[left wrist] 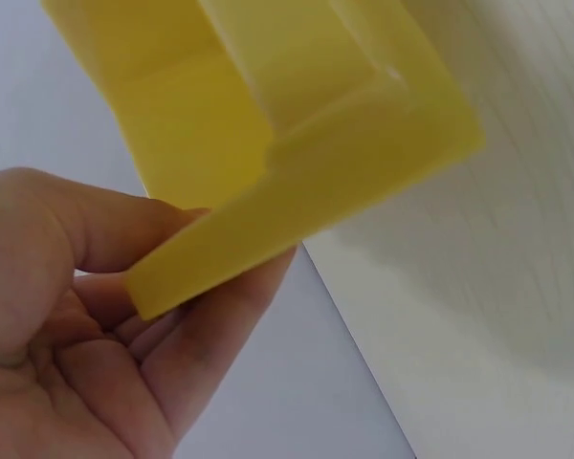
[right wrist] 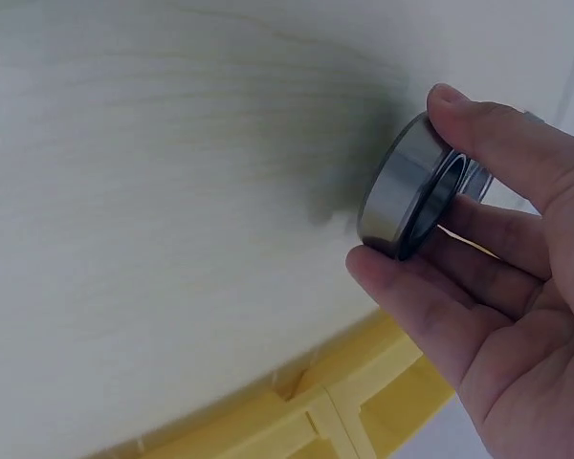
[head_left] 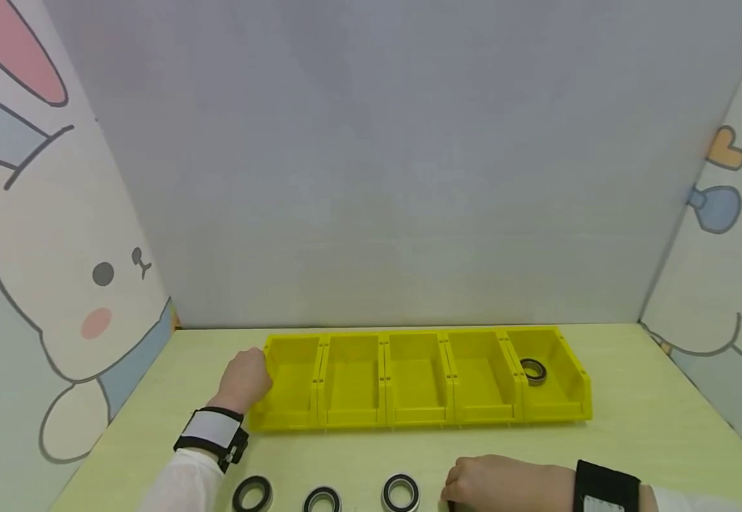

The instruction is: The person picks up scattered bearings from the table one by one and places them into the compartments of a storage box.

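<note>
1. Three black-and-silver metal ring bearings [head_left: 322,490] lie flat along the near side of the pale yellow table [head_left: 652,427].
2. Just right of them, the right hand [head_left: 492,483] pinches a fourth silver metal ring bearing [right wrist: 402,186] between thumb and fingers.
3. Farther left, the left hand [head_left: 245,380] pinches the left end of the five-compartment yellow plastic bin row [head_left: 418,417].
4. Another dark-faced metal ring bearing [head_left: 540,379] sits inside the far-right compartment, against its left wall.

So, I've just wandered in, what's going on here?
A person is working with bare hands. The left grip pinches the edge of the leftmost yellow bin in a row of five, while the right grip holds a metal ring, apparently a bearing. One similar ring sits in the rightmost bin; three more rings lie on the table, nearer the person.
</note>
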Tool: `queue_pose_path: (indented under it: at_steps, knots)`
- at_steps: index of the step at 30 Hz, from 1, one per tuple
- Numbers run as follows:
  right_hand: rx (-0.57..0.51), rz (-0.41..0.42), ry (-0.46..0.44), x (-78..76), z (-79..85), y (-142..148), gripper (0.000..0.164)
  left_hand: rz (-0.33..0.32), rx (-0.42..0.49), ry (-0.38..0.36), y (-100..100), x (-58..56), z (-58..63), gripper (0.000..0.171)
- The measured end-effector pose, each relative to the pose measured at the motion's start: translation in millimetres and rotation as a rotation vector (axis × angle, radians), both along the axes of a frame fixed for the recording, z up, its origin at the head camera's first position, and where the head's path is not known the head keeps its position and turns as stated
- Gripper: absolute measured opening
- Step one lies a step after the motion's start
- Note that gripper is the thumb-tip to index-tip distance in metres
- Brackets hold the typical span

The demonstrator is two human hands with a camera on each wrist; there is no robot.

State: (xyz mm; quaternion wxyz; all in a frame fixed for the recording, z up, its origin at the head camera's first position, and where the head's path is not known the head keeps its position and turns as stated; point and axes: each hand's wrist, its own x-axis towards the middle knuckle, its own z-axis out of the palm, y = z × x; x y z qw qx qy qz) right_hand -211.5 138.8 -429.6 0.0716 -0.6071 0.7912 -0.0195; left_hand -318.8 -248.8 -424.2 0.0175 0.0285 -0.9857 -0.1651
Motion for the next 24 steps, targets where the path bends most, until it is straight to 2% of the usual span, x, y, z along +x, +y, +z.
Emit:
queue_pose_path:
  at_steps: [4, 7, 11, 15, 17, 24]
  knots:
    - [0.107, -0.206, -0.075, -4.0, 22.3, 1.3, 0.035, -0.024, -0.041, 0.001, -0.9, 0.4, 3.2, 0.003]
    - [0.120, -0.350, -0.136, -9.4, 39.6, 3.8, 0.044, -0.066, -0.111, 0.011, -1.2, -1.0, 5.0, 0.006]
    - [0.062, -0.399, -0.131, -23.3, 59.4, 8.9, 0.042, -0.109, -0.206, 0.013, -0.4, -4.5, 6.5, 0.009]
    - [0.021, -0.419, -0.044, -42.1, 75.9, 13.4, 0.036, -0.126, -0.277, -0.004, 2.8, -7.4, 10.8, 0.011]
    - [0.011, -0.461, -0.024, -51.2, 82.4, 15.5, 0.038, -0.136, -0.303, -0.011, 4.8, -8.9, 13.9, 0.012]
    - [-0.035, -0.590, 0.006, -82.8, 88.3, 22.6, 0.036, -0.191, -0.340, -0.021, 6.7, -15.1, 24.6, 0.014]
